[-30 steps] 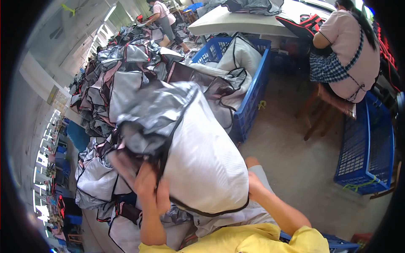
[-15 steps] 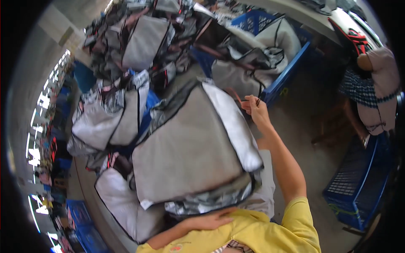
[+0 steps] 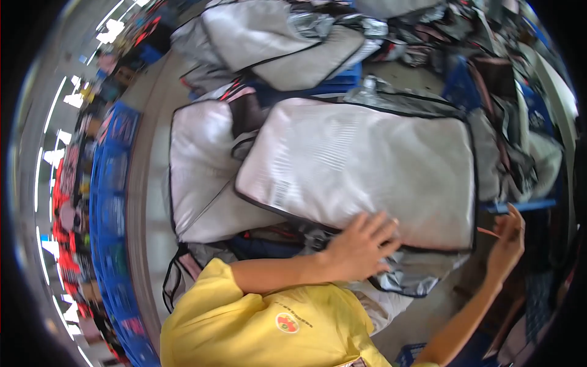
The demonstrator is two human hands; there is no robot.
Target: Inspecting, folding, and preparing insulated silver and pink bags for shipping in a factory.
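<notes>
A silvery-grey insulated bag (image 3: pixel 361 165) with black piped edges lies flat before me, its foil-like lining showing along the near side. My left hand (image 3: pixel 364 248) rests on its near edge, fingers spread and slightly blurred, holding nothing. Off the bag's near right corner is my right hand (image 3: pixel 509 238), with its fingers bent together. A thin orange strip (image 3: pixel 488 232) sticks out from them toward the bag; the rest of what they hold is hidden. Under the bag's left side lies a second silver-grey bag (image 3: pixel 205 171) with black edging.
Another grey bag (image 3: pixel 263 37) lies on a blue crate (image 3: pixel 342 79) beyond. More bags crowd the far right around a blue crate rim (image 3: pixel 520 206). Blue crates (image 3: pixel 110 202) line the left side, with people and red goods (image 3: pixel 67 226) further off.
The view has turned left. My left hand has moved from near my waist onto the bag's near edge. My right hand stays off to the right with the orange strip.
</notes>
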